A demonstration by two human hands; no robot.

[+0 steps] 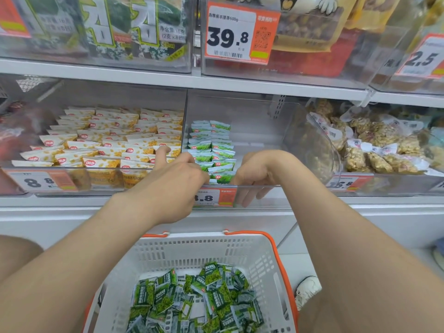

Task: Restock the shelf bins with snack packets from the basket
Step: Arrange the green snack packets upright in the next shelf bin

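A white basket with orange handles (192,239) stands below me, holding several loose green snack packets (204,299). On the shelf, a clear middle bin (259,131) has two rows of the same green packets (211,145) standing along its left side; its right half is bare. My left hand (177,183) reaches over the bin's front edge with its fingers curled at the front packets of the rows and the index finger raised. My right hand (254,171) sits just right of the front packets, its fingers pointing down behind the clear front wall.
The left bin holds several white-and-yellow packets (108,140). The right bin holds clear packs of nut clusters (374,145). The upper shelf carries seaweed packs (108,27) and a 39.8 price tag (240,32). A white shoe (307,289) is beside the basket.
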